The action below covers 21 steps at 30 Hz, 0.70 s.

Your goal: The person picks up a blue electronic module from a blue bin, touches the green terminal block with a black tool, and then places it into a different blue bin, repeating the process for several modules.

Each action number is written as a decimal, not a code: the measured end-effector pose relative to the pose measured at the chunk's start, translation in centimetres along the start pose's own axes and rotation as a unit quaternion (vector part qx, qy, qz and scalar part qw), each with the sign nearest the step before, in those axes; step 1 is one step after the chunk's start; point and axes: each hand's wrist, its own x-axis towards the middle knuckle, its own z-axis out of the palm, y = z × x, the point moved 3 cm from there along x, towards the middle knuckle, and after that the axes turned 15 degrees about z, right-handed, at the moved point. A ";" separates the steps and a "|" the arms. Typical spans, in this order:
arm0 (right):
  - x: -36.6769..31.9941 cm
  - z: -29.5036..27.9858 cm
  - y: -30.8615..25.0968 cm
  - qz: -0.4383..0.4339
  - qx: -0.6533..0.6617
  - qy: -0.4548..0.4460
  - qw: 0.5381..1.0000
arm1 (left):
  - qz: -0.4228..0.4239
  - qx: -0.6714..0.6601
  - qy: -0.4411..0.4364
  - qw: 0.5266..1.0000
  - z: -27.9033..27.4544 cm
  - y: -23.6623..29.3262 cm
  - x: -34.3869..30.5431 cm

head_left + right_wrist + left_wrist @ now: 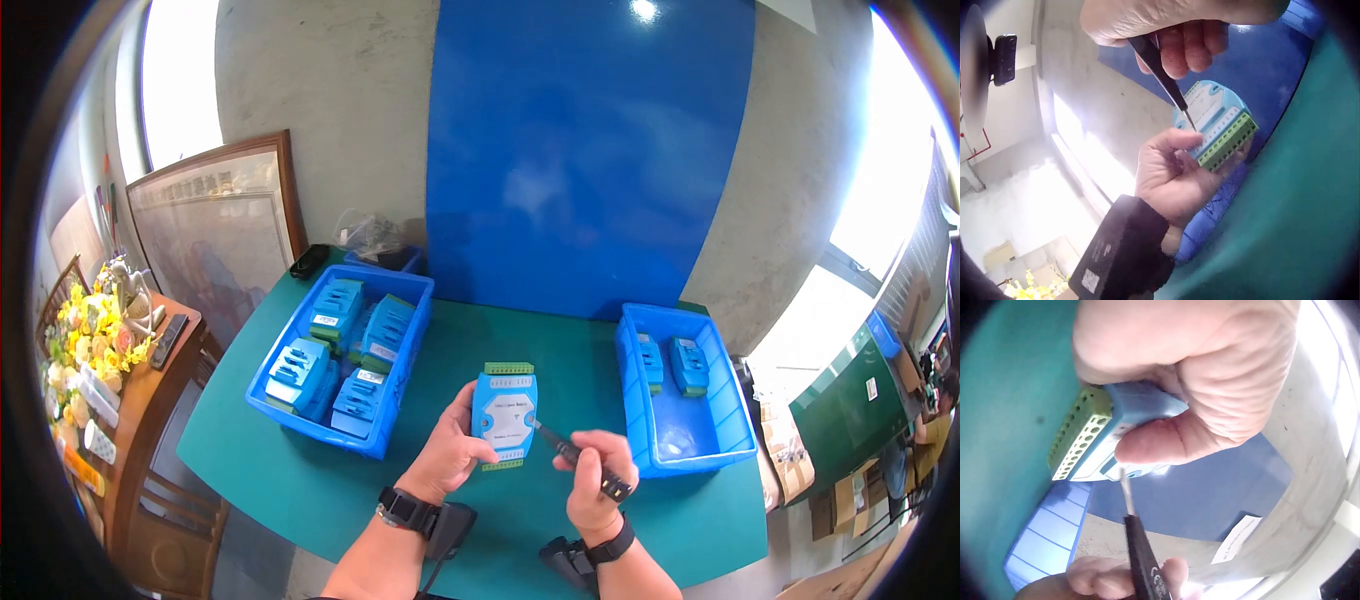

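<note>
The left hand [450, 452] grips a light-blue module [505, 420] with green terminal strips at both ends, held above the green table. Its thumb lies across the module's face in the left wrist view. In the right hand [601, 480] is a black-handled tool [570, 453] with a thin metal shaft, its fingers curled round the handle. The tool's tip [1124, 475] is at the module's face, close to the left thumb [1150, 442]; whether it touches cannot be told. The right wrist view also shows the module [1213, 115] and the black handle [1159, 70] above it.
A blue bin [375, 448] with several similar modules stands on the left of the green table [470, 545]. Another blue bin [690, 466] at the right holds two modules [690, 366]. Behind the table stands a blue panel [590, 150]; a small black object [310, 261] lies at the back-left corner.
</note>
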 end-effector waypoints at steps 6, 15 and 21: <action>0.5 -0.1 1.0 -0.067 -0.057 0.036 0.995 | -0.034 0.023 -0.032 0.999 0.4 -0.7 -0.2; 0.8 0.4 1.4 -0.067 -0.076 0.031 0.994 | -0.047 0.030 -0.039 0.998 0.8 -0.6 -0.2; 0.8 0.4 1.2 -0.044 -0.082 0.030 0.995 | -0.046 0.026 -0.038 0.998 0.7 -0.7 -0.3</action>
